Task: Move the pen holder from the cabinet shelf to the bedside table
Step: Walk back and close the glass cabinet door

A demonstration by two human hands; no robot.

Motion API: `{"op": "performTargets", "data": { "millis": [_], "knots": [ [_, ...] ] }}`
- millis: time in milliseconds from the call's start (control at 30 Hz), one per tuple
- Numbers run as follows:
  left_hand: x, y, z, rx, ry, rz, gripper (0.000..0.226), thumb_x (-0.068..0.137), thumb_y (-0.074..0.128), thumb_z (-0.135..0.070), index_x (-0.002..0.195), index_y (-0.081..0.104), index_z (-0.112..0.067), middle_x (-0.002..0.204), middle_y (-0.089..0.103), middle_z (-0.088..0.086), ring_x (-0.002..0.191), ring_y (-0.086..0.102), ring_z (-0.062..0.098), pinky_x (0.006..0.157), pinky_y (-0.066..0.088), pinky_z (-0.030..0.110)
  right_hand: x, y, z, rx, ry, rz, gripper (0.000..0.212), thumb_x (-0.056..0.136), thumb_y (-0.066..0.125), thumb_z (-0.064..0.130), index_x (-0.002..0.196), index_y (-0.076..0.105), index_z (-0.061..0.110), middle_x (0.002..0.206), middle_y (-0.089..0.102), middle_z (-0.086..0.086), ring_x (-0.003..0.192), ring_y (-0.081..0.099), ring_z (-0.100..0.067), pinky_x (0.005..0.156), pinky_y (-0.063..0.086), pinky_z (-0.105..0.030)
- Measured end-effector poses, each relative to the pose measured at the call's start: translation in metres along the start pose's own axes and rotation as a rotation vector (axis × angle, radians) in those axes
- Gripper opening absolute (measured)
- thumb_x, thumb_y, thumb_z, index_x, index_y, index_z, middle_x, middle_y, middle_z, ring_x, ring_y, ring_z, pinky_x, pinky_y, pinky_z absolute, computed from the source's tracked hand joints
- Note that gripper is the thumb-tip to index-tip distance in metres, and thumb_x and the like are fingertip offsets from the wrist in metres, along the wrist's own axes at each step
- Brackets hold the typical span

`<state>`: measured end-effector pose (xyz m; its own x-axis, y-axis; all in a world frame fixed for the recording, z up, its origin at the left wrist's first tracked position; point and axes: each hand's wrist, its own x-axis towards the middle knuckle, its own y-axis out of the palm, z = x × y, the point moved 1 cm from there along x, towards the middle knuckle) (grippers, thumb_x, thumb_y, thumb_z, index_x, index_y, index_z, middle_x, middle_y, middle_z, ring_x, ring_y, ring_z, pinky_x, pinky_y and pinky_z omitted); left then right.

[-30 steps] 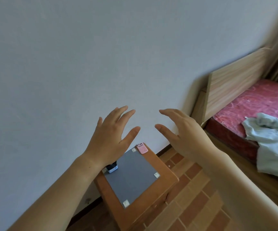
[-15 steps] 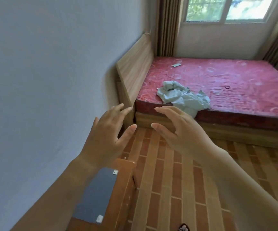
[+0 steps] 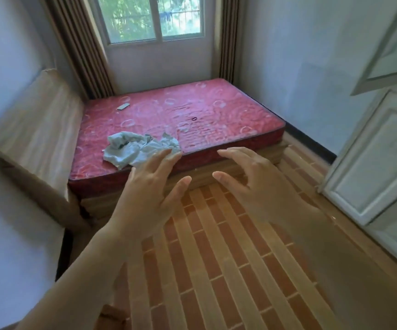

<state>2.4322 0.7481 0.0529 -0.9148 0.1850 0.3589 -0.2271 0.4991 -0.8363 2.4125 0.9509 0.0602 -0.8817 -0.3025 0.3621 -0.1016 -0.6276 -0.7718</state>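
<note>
My left hand (image 3: 152, 186) and my right hand (image 3: 252, 184) are held out in front of me over the floor, fingers spread, both empty. A white cabinet (image 3: 381, 158) with panelled doors stands at the right edge, one upper door (image 3: 392, 48) swung open. No pen holder is in view. Only a corner of the wooden bedside table (image 3: 111, 316) shows at the bottom left, under my left forearm.
A bed with a red mattress (image 3: 192, 115) fills the far side under a window (image 3: 154, 17). A crumpled pale cloth (image 3: 133, 151) lies on the mattress near its front edge. The wooden headboard (image 3: 33, 134) stands at left. Brick-patterned floor (image 3: 216, 258) stretches ahead.
The view has swung right, from the wall and bedside table to the bed and then the cabinet. Both hands stay raised and open in front of me.
</note>
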Motion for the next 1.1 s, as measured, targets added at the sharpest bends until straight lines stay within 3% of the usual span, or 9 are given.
{"op": "performTargets", "data": {
  "millis": [67, 133, 233, 333, 400, 567, 767, 933, 1100],
  "knots": [
    [0.034, 0.028, -0.023, -0.034, 0.044, 0.031, 0.062, 0.086, 0.029, -0.059, 0.138, 0.036, -0.025, 0.147, 0.034, -0.001, 0.136, 0.030, 0.019, 0.110, 0.027, 0.050, 0.004, -0.024, -0.036, -0.038, 0.041, -0.023, 0.051, 0.084, 0.048, 0.052, 0.128, 0.047, 0.026, 0.133, 0.050, 0.009, 0.114, 0.041, 0.002, 0.076, 0.022, 0.007],
    [0.065, 0.051, -0.044, -0.052, 0.086, 0.055, 0.060, 0.087, 0.031, -0.058, 0.138, 0.036, -0.027, 0.148, 0.034, -0.002, 0.134, 0.032, 0.019, 0.110, 0.028, 0.040, 0.009, -0.042, -0.068, -0.067, 0.057, -0.047, 0.053, 0.083, 0.046, 0.055, 0.128, 0.047, 0.027, 0.133, 0.050, 0.009, 0.117, 0.043, 0.000, 0.079, 0.020, 0.005],
    [0.113, 0.087, -0.076, -0.083, 0.154, 0.085, 0.059, 0.087, 0.033, -0.057, 0.138, 0.036, -0.028, 0.147, 0.034, -0.003, 0.133, 0.033, 0.017, 0.106, 0.033, 0.035, 0.015, -0.068, -0.122, -0.079, 0.097, -0.088, 0.055, 0.082, 0.043, 0.059, 0.128, 0.046, 0.029, 0.133, 0.051, 0.010, 0.120, 0.045, -0.005, 0.087, 0.024, -0.003],
    [0.153, 0.120, -0.108, -0.099, 0.214, 0.120, 0.062, 0.085, 0.030, -0.058, 0.138, 0.037, -0.026, 0.146, 0.035, -0.002, 0.133, 0.033, 0.017, 0.108, 0.030, 0.035, 0.020, -0.092, -0.173, -0.064, 0.139, -0.123, 0.056, 0.083, 0.042, 0.063, 0.128, 0.047, 0.030, 0.131, 0.052, 0.011, 0.118, 0.048, -0.005, 0.095, 0.043, -0.023],
    [0.178, 0.139, -0.124, -0.097, 0.249, 0.150, 0.063, 0.085, 0.029, -0.059, 0.138, 0.038, -0.025, 0.146, 0.036, -0.002, 0.133, 0.034, 0.017, 0.109, 0.030, 0.038, 0.025, -0.106, -0.203, -0.081, 0.161, -0.133, 0.057, 0.083, 0.039, 0.064, 0.128, 0.046, 0.030, 0.132, 0.051, 0.011, 0.119, 0.047, -0.005, 0.097, 0.044, -0.031],
    [0.251, 0.178, -0.142, -0.021, 0.365, 0.235, 0.061, 0.087, 0.030, -0.058, 0.137, 0.037, -0.025, 0.146, 0.037, 0.000, 0.130, 0.038, 0.021, 0.105, 0.035, 0.044, 0.054, -0.122, -0.261, -0.099, 0.242, -0.157, 0.054, 0.084, 0.044, 0.059, 0.129, 0.046, 0.029, 0.136, 0.048, 0.011, 0.124, 0.042, -0.005, 0.099, 0.033, -0.020],
    [0.358, 0.216, -0.143, -0.010, 0.478, 0.249, 0.064, 0.086, 0.023, -0.061, 0.137, 0.037, -0.025, 0.143, 0.042, -0.001, 0.128, 0.040, 0.022, 0.104, 0.036, 0.045, 0.121, -0.133, -0.320, -0.089, 0.318, -0.204, 0.056, 0.083, 0.042, 0.060, 0.129, 0.045, 0.030, 0.134, 0.049, 0.011, 0.122, 0.044, -0.005, 0.100, 0.042, -0.032],
    [0.460, 0.238, -0.148, -0.077, 0.610, 0.229, 0.065, 0.086, 0.020, -0.062, 0.137, 0.037, -0.025, 0.141, 0.044, -0.001, 0.127, 0.042, 0.020, 0.104, 0.037, 0.043, 0.194, -0.165, -0.360, -0.128, 0.378, -0.260, 0.051, 0.084, 0.044, 0.056, 0.126, 0.046, 0.029, 0.127, 0.051, 0.012, 0.108, 0.046, 0.004, 0.085, 0.033, -0.006],
    [0.553, 0.260, -0.150, -0.122, 0.711, 0.221, 0.060, 0.087, 0.026, -0.054, 0.138, 0.037, -0.025, 0.141, 0.044, -0.002, 0.128, 0.041, 0.018, 0.104, 0.037, 0.042, 0.251, -0.186, -0.397, -0.212, 0.458, -0.360, 0.059, 0.080, 0.035, 0.067, 0.127, 0.045, 0.032, 0.130, 0.048, 0.015, 0.113, 0.043, 0.001, 0.092, 0.030, -0.016]
  ]
}}
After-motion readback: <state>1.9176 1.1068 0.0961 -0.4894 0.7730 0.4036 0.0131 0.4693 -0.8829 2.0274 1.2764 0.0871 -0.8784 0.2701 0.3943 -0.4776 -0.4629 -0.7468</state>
